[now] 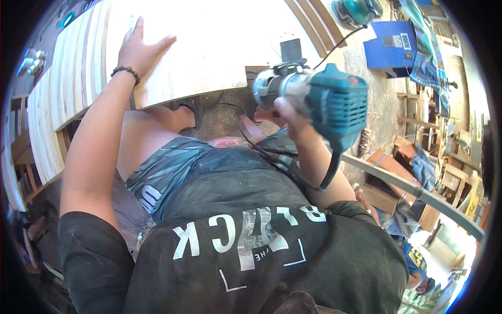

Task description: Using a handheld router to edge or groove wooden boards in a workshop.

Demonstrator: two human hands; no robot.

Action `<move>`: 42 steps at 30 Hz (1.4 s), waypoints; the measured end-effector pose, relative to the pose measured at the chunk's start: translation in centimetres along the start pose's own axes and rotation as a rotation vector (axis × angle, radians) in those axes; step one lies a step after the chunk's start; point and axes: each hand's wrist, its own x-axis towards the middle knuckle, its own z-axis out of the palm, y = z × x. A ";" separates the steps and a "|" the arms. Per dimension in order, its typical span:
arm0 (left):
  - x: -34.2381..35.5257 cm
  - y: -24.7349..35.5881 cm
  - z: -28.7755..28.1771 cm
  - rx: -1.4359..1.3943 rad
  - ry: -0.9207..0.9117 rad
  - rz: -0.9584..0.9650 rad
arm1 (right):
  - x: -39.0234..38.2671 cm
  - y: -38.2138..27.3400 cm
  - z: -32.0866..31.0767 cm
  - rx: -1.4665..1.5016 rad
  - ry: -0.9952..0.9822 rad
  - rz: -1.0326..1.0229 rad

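At two o'clock, my right hand grips the power tool, whose looping cord might snag; left hand, ten-thirty, splayed on board

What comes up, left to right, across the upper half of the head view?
Striped wooden boards → the left hand, spread flat → the teal power tool, held in the right hand → the blue box.
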 end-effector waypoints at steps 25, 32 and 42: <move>-15.3 18.4 1.6 0.532 -0.055 0.468 | -0.9 11.3 -8.8 0.206 0.517 0.045; -1.4 22.9 8.8 0.122 -0.397 0.706 | -1.0 10.5 -9.4 0.268 0.532 0.202; 9.1 23.1 11.4 0.033 -0.035 0.375 | -0.2 10.0 -9.2 0.292 0.459 0.262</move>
